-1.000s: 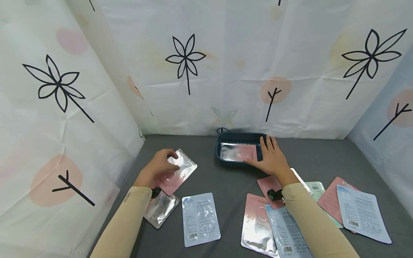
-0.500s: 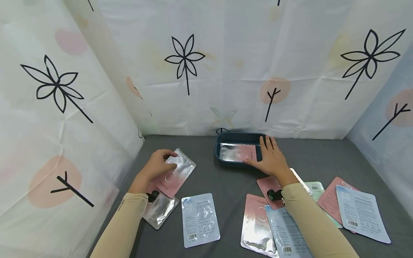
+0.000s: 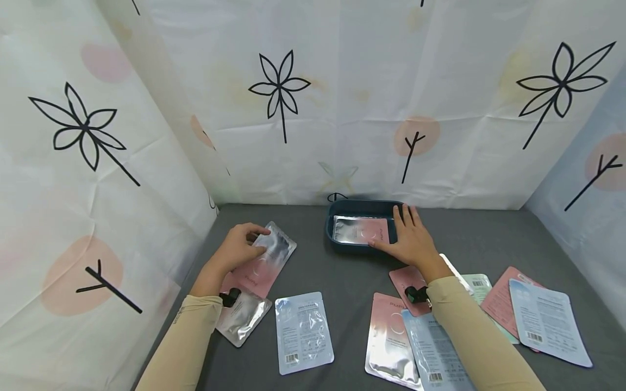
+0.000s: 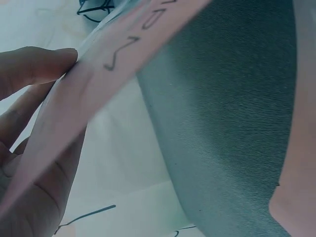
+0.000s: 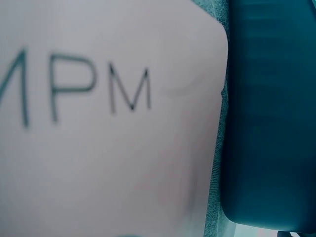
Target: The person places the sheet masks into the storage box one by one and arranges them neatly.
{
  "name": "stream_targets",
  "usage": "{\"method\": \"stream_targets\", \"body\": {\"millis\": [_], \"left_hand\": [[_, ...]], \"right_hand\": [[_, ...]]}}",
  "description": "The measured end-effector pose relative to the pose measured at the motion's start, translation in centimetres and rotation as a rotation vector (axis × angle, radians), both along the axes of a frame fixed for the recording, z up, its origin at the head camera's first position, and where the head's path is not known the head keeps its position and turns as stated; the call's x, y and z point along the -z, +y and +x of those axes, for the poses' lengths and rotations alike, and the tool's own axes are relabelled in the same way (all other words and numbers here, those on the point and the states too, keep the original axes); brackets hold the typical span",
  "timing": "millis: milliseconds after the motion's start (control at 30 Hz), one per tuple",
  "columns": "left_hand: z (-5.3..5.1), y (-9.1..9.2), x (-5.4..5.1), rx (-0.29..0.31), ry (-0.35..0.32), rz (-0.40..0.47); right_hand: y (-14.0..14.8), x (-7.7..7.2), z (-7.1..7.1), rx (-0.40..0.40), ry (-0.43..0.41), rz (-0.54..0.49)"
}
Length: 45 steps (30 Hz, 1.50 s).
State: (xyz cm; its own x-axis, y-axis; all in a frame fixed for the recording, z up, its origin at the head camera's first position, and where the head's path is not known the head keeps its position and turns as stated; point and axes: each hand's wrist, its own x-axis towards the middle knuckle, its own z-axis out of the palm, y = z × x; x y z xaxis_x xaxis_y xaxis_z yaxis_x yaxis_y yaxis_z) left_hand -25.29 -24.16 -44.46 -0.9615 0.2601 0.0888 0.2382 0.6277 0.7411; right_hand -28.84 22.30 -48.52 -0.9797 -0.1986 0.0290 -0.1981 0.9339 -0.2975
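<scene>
My left hand pinches a pink-and-silver face mask packet by its edge, in the head view. The left wrist view shows the pink end of that packet tilted, with fingers on both sides. Under it a second pink-and-silver packet lies on the table. My right hand rests on the right front corner of a dark blue tray, fingers spread and straight. Inside the tray lies another pink-and-silver packet. In the right wrist view, a lettered pink packet lies beside the tray's wall.
A light blue packet lies front centre on the grey table. Beneath and beside my right arm are a pink-silver packet, blue packet and small pink packet. Several more overlap at right, a blue one uppermost. Printed cloth walls stand behind.
My left hand has shifted slightly left, and the pinched packet has moved and tilted a little with it, its silver end showing a darker reflection. The right hand and tray have stayed put.
</scene>
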Motion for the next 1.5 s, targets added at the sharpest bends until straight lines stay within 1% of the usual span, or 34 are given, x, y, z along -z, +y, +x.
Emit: {"method": "stream_targets", "body": {"millis": [200,300,433,567,733,1000,1200,1367,1500], "left_hand": [[0.4,0.4,-0.8,-0.016,0.01,0.024],[0.4,0.7,-1.2,-0.019,0.027,0.041],[0.6,1.3,-1.8,-0.001,0.063,0.065],[0.7,1.8,-2.2,-0.011,0.076,0.094],[0.9,2.4,-2.0,-0.039,0.086,0.142],[1.0,3.6,-1.7,-0.07,0.127,0.241],[1.3,5.0,-1.3,-0.105,0.129,0.312],[1.2,6.3,-1.1,-0.108,0.125,0.38],[1.1,7.3,-0.7,-0.118,0.153,0.454]], "right_hand": [[0.1,0.1,0.0,-0.003,-0.005,0.015],[0.1,0.0,0.0,-0.002,-0.007,0.016],[0.1,-0.1,0.0,-0.002,-0.006,0.017],[0.1,-0.3,0.1,-0.006,-0.008,0.018],[0.0,-0.4,0.2,-0.007,-0.012,0.021],[-0.1,-0.3,0.1,-0.003,-0.014,0.022],[0.0,-0.3,0.0,-0.006,-0.014,0.023],[0.1,-0.2,0.1,-0.006,0.004,0.009],[0.1,-0.2,0.1,-0.009,0.003,0.008]]}}
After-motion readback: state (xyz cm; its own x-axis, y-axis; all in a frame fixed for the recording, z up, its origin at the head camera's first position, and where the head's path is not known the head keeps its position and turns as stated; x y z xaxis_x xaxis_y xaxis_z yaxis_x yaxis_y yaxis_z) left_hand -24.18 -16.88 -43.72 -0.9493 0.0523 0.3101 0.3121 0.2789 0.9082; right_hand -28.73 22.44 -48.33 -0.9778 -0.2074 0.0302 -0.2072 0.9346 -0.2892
